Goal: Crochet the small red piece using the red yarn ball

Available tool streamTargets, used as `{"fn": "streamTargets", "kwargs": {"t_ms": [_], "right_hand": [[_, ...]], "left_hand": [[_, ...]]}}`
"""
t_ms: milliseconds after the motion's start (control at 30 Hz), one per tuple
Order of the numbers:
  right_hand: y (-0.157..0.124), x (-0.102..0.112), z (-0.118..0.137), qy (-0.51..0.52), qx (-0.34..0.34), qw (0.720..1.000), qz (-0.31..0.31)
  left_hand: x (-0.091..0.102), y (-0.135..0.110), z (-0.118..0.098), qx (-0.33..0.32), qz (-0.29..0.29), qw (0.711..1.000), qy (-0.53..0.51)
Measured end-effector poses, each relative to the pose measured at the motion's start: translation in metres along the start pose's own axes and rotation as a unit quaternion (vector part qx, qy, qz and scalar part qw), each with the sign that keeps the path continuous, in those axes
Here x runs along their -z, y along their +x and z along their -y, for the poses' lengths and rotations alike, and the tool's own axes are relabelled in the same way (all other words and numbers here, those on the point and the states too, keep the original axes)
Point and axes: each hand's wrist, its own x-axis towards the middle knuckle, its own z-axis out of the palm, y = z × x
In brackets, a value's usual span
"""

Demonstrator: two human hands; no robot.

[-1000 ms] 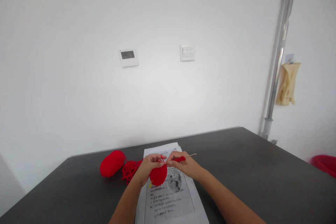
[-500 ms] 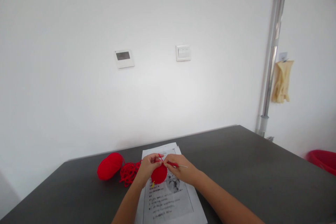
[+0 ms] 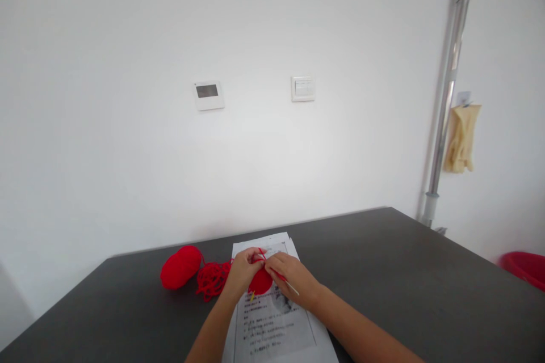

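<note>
My left hand [image 3: 242, 272] pinches the top edge of a round red crochet piece [image 3: 259, 282] held just above the printed sheets [image 3: 272, 326]. My right hand [image 3: 289, 278] is closed around a crochet hook [image 3: 289, 286] with a red grip; its metal shaft sticks out down and to the right. Red yarn runs from the piece over my left fingers to a loose tangle [image 3: 212, 279] and on to a red yarn ball [image 3: 181, 267] lying on the dark table [image 3: 404, 283] to the left.
Behind the table is a white wall with a small panel [image 3: 208, 95] and a light switch [image 3: 302, 88]. A metal pole [image 3: 445, 102] stands at the right with pale gloves [image 3: 460, 139] hanging beside it. A red basin [image 3: 525, 267] sits low at far right.
My right hand has turned the hook: its free end pointed up and right, then level, and now slants down to the right. The hands have drawn closer together over the red piece.
</note>
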Motion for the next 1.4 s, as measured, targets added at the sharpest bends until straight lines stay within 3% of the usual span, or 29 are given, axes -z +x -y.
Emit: {"fn": "streamTargets", "kwargs": {"t_ms": [200,300,500,767,1033,1200,1400], "right_hand": [[0.002,-0.002,-0.009,0.096,-0.089,0.985,-0.109],[0.004,-0.001,-0.013,0.14,-0.11,0.975,-0.131],[0.003,0.0,-0.012,0.137,-0.096,0.979,-0.115],[0.001,0.0,-0.004,0.01,-0.022,0.998,-0.052],[0.001,-0.003,-0.006,-0.087,0.02,0.996,-0.016],[0.0,-0.004,-0.01,-0.088,0.032,0.995,-0.021],[0.001,-0.007,-0.012,-0.058,0.007,0.995,-0.076]], "left_hand": [[-0.002,-0.001,0.0,0.008,-0.017,0.999,-0.034],[-0.002,-0.003,-0.002,0.022,-0.008,0.998,-0.058],[0.0,-0.004,-0.003,0.046,0.012,0.997,-0.064],[-0.004,0.001,0.001,0.016,-0.021,0.999,-0.031],[-0.004,0.004,0.007,0.019,-0.024,1.0,-0.001],[-0.004,0.005,0.01,0.027,-0.02,0.999,-0.035],[-0.01,-0.004,0.001,0.041,-0.008,0.99,-0.133]]}}
